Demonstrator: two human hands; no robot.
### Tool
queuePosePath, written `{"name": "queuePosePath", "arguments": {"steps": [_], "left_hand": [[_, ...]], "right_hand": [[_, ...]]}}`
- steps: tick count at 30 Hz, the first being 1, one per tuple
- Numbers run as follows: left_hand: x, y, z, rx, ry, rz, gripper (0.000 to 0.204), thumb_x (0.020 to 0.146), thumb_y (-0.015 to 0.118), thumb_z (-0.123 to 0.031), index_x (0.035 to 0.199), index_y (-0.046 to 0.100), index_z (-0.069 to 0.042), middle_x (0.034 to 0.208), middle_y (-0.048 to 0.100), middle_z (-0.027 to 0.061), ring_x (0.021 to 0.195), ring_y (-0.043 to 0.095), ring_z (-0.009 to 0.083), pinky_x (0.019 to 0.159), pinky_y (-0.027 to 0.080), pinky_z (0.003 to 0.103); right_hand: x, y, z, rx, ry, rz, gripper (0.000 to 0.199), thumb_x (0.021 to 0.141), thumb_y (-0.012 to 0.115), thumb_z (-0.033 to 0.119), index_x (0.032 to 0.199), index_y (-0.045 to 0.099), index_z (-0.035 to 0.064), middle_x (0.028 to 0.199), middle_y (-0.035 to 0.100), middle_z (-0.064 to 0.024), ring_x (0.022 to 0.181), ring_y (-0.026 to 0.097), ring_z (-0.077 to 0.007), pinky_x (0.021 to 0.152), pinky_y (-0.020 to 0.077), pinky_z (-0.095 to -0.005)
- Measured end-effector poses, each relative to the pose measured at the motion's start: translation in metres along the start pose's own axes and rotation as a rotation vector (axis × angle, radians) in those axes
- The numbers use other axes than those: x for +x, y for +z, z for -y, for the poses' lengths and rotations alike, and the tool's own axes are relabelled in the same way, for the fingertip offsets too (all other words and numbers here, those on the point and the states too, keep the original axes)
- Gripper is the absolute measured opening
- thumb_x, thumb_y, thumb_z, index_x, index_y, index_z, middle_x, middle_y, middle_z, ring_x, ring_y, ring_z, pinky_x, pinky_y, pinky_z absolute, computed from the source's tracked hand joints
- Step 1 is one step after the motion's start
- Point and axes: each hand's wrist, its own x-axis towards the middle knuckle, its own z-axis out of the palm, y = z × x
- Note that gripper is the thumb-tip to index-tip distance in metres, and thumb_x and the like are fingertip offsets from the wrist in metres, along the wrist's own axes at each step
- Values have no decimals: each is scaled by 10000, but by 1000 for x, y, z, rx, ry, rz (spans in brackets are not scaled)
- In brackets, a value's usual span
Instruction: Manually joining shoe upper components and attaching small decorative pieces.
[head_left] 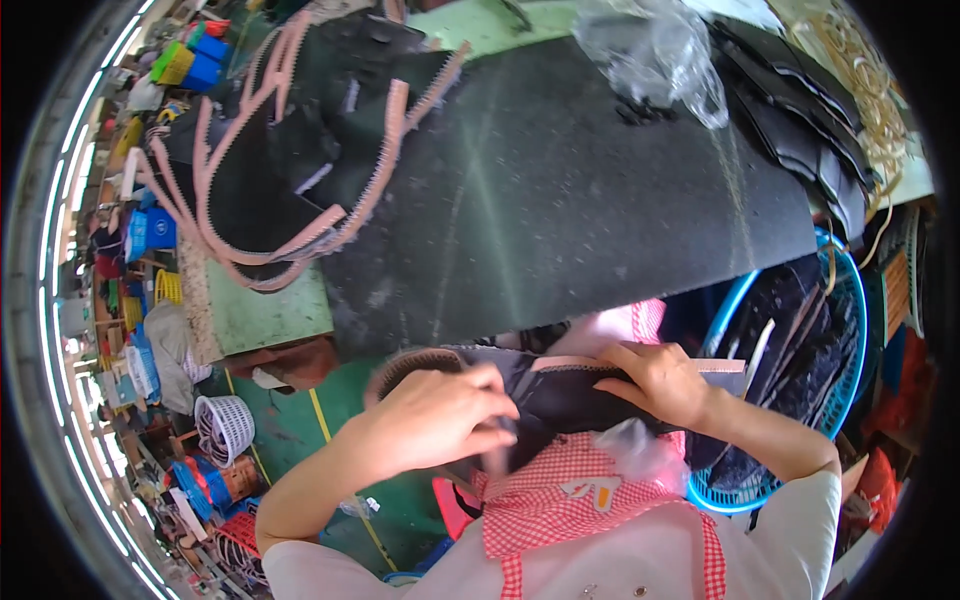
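Across my lap lies a black, leather-like piece [580, 396] edged with a pink strip that has a notched border. My right hand [658, 382] grips this piece at its upper edge, fingers bent over the pink strip. Over its left part, my left hand [440, 418] is closed, its fingers curled and partly blurred. A small dark thing shows at the left fingertips, too smeared to name. Beneath the piece is a red-and-white checked apron [560, 490], with a crumpled bit of clear plastic [635, 448] on it.
Ahead stands a table with a dark board [590, 190]. Similar pink-edged black pieces [290, 170] pile at its left, a clear plastic bag [655, 55] and stacked black pieces [800, 110] at its right. A blue basket [858, 330] with dark material stands by my right arm.
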Motion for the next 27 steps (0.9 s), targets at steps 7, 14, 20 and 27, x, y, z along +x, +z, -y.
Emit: {"name": "queuePosePath", "arguments": {"steps": [7, 14, 20, 27], "left_hand": [[35, -123, 112, 616, -303, -1072, 617, 846, 801, -318, 1376, 584, -88, 1375, 587, 190, 1253, 575, 399, 1045, 473, 483], [41, -136, 152, 615, -812, -624, 1036, 792, 679, -174, 1673, 133, -157, 1689, 213, 277, 1512, 198, 609, 1165, 275, 744], [24, -134, 125, 437, -449, -1134, 377, 1005, 568, -96, 1367, 675, -101, 1292, 718, 154, 1220, 675, 349, 1001, 551, 396], [44, -10, 44, 340, 273, -364, 610, 724, 590, -41, 1297, 746, -181, 1515, 579, 110, 1476, 460, 365, 1224, 315, 577]], "right_hand": [[7, 3, 1, -18, -266, -227, 321, 858, 777, 175, 1140, 682, 57, 1142, 706, -148, 983, 720, -341, 864, 593, -453], [38, -88, -4, -44, -176, -451, 166, 909, 695, 32, 1072, 709, 58, 986, 706, -116, 904, 713, -305, 776, 588, -395], [105, -136, -33, -139, -78, -615, 213, 940, 674, 75, 1152, 689, 59, 1088, 678, -129, 952, 697, -340, 832, 573, -408], [122, -138, -29, -145, -26, -655, 201, 940, 705, 152, 1121, 707, 65, 1042, 671, -141, 862, 701, -322, 773, 568, -403]]}}
